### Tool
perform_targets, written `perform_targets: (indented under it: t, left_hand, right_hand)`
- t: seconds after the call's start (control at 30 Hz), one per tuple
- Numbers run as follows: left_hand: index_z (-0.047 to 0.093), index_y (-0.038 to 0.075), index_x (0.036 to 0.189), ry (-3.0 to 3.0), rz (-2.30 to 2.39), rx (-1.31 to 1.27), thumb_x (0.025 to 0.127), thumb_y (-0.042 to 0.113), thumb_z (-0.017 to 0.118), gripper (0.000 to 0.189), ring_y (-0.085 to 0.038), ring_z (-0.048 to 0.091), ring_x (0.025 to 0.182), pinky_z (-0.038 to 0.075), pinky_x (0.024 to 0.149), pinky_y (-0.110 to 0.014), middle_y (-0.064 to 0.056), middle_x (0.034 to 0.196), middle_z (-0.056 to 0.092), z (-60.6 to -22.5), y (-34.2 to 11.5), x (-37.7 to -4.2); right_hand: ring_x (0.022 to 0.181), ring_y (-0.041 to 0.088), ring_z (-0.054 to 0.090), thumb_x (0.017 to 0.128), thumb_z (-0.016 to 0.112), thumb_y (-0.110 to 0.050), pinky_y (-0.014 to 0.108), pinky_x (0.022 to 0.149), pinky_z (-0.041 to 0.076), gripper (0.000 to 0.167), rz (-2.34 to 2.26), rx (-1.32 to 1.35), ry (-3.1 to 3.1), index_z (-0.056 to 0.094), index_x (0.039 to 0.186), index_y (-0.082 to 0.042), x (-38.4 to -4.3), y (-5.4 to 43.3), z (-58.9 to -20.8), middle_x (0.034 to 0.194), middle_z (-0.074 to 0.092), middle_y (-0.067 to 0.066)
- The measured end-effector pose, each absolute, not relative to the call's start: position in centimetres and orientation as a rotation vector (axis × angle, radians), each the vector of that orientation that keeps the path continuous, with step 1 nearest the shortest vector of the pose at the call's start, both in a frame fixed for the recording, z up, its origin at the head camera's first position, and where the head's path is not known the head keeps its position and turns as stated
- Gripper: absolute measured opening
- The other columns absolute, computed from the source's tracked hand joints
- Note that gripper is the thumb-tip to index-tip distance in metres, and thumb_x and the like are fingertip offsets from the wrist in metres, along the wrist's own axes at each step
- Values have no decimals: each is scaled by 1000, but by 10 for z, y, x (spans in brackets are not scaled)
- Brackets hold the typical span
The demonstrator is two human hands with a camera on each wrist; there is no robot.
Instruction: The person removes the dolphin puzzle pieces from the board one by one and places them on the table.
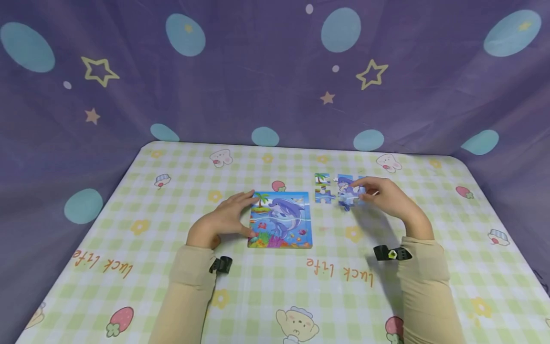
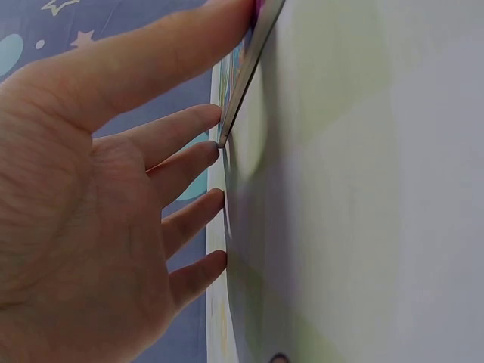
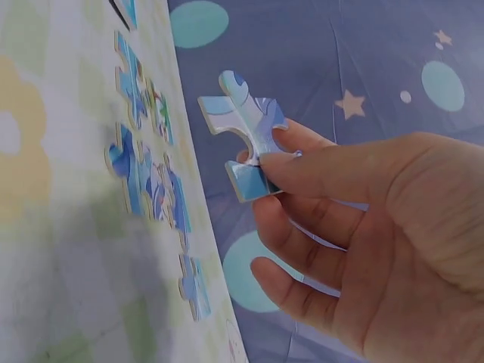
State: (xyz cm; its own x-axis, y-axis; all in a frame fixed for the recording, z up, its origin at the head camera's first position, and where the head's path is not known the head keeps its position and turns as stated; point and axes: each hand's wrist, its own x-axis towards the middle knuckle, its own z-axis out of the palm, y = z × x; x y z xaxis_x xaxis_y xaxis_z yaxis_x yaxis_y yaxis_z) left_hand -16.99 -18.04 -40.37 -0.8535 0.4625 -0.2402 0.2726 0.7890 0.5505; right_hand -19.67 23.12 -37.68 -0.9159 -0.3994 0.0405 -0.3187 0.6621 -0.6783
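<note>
A square dolphin picture board (image 1: pixel 281 222) lies flat on the table, showing two dolphins, a palm island and coral. My left hand (image 1: pixel 227 215) touches its left side, thumb by the near corner and fingertips at the far corner. In the left wrist view the hand (image 2: pixel 113 197) has its fingers spread and fairly straight against the board's edge (image 2: pixel 248 72). My right hand (image 1: pixel 386 198) pinches a blue-and-white jigsaw piece (image 3: pixel 243 125) between thumb and fingers, raised off the table. Under and beside that hand lie other dolphin pieces (image 1: pixel 344 187), partly hidden by it.
Palm-tree jigsaw pieces (image 1: pixel 323 179) lie just beyond the board's far right corner. The table has a green checked cloth (image 1: pixel 180 200) printed with strawberries, flowers and lettering. A purple curtain (image 1: pixel 240 86) with stars and dots hangs behind the table and along its sides.
</note>
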Motion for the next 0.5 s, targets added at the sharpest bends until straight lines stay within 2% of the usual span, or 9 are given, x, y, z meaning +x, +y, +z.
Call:
perform_targets:
  t: [0.07,0.5]
  left_hand:
    - [36,7,153,2616,723,562,74,29,88,97,-38,13,149,11,118,-60,-12,164,18,-405,-181,-171]
    - [34,7,154,2595,722,541,74,26,88,98,-38,11,149,10,118,-61,-11,164,16,-403,-180,-170]
  right_hand:
    - [93,30,62,93,63,1,46,85,49,29,-1096,-573,2780,68,122,-3,-197,234,-378,109,68,18]
    - [105,38,60,94,61,0,51,92,47,32,-1102,-417,2777,65,126,-1,-198,248,-382,123,62,26]
